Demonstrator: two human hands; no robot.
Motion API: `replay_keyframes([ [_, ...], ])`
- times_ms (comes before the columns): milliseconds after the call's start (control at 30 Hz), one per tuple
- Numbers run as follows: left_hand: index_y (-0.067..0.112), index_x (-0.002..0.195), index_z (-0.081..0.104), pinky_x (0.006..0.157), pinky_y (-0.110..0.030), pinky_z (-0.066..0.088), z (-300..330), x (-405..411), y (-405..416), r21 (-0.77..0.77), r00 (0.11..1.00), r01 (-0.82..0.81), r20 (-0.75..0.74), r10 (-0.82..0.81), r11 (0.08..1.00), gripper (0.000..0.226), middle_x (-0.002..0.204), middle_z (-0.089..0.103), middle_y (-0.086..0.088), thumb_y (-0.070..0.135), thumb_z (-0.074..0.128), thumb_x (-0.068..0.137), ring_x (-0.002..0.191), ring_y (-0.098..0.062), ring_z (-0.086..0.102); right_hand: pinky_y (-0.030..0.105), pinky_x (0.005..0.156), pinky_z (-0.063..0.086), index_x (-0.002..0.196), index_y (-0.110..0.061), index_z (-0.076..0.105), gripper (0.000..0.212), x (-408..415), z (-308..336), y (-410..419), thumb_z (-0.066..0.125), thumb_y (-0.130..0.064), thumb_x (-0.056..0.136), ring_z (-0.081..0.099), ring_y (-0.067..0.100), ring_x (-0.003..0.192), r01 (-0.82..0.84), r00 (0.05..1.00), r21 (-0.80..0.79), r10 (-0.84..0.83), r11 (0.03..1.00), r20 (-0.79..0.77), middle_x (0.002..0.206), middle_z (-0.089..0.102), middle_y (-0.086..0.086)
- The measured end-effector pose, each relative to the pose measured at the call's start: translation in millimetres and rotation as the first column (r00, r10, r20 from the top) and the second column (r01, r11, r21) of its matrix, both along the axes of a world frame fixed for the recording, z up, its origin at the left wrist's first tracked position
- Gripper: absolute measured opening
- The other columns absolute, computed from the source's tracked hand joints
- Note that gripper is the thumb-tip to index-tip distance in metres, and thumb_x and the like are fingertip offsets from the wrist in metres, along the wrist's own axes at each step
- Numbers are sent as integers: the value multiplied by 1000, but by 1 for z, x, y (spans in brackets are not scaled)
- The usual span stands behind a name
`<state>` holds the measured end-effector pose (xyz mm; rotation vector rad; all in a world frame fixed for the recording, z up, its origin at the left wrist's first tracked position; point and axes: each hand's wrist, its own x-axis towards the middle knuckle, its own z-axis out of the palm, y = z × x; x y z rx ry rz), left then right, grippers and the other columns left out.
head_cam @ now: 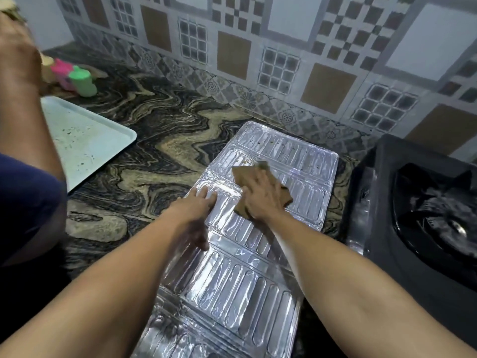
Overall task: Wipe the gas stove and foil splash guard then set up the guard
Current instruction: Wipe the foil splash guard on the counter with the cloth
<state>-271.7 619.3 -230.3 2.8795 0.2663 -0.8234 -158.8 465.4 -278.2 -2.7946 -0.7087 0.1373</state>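
The silver foil splash guard [296, 161] lies flat on the marbled countertop, reaching from the tiled wall toward me. My right hand [260, 195] presses a brown cloth [242, 174] onto the guard's far half, palm down on top of it. My left hand [196, 210] rests flat on the guard's left edge, fingers spread, holding nothing. Brown spots show on the foil beyond the cloth. The black gas stove [426, 202] stands to the right of the guard, with one burner in view.
A pale blue tray [87, 140] lies on the counter at left. Pink and green plastic bottles [77, 77] stand at the back left. Another person's arm and dark blue sleeve [25, 197] fill the left edge. The patterned tiled wall [284, 60] runs behind.
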Motion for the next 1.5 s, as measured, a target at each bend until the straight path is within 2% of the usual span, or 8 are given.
replay_keyframes([
  [167,31,153,-12,118,-56,20,-6,4,3,0,1000,-4,28,4,1000,144,161,-20,6,41,91,53,150,-24,-10,56,117,-4,139,-35,43,46,24,5,-7,46,-33,93,0,38,147,388,921,79,-385,918,-53,162,9,11],
  [533,28,153,-12,120,-54,16,-6,4,5,-3,1000,-11,2,11,1000,147,161,-21,3,44,92,52,150,-24,-13,49,119,6,149,-28,32,47,16,-3,16,37,-30,102,5,28,149,-382,924,50,383,923,-10,160,20,-5],
  [833,30,153,-12,120,-55,10,-10,5,7,-32,1000,-16,-1,16,999,143,160,-24,7,41,92,55,149,-22,-15,52,116,17,136,-29,46,51,81,-2,-3,57,-12,89,25,38,140,253,966,171,-258,952,3,151,34,8],
  [900,31,153,-12,120,-55,11,-10,5,9,-32,1000,-20,-3,20,999,144,160,-23,7,41,92,54,149,-21,-15,40,89,45,115,-22,57,28,76,4,8,56,-7,91,49,29,116,225,969,255,-243,940,39,126,48,7],
  [1033,30,153,-10,120,-55,11,-10,3,8,-39,1000,-24,2,24,999,143,160,-22,6,40,92,54,149,-22,-15,15,52,45,108,-22,54,13,49,31,34,46,-21,99,56,6,75,56,998,470,-62,881,-2,108,55,-3],
  [1167,35,151,-14,116,-62,19,-19,5,12,-30,998,-60,-10,60,998,150,159,-25,7,47,93,46,150,-25,-14,36,93,52,114,-32,52,25,26,27,52,43,-18,95,57,18,111,-379,924,249,354,891,143,130,57,3],
  [1233,37,150,-16,113,-65,22,-22,7,12,-20,997,-65,-33,64,998,153,158,-27,9,50,92,44,149,-25,-16,50,118,18,142,-32,39,47,25,5,47,40,-18,97,24,24,145,-510,859,16,508,860,67,155,32,3],
  [1500,29,152,-17,119,-59,7,-16,7,9,-50,999,-30,-35,28,998,148,158,-27,5,42,92,53,148,-22,-20,49,118,-3,134,-32,51,40,78,-3,41,39,-15,99,16,27,147,-251,967,154,253,956,10,155,32,5],
])
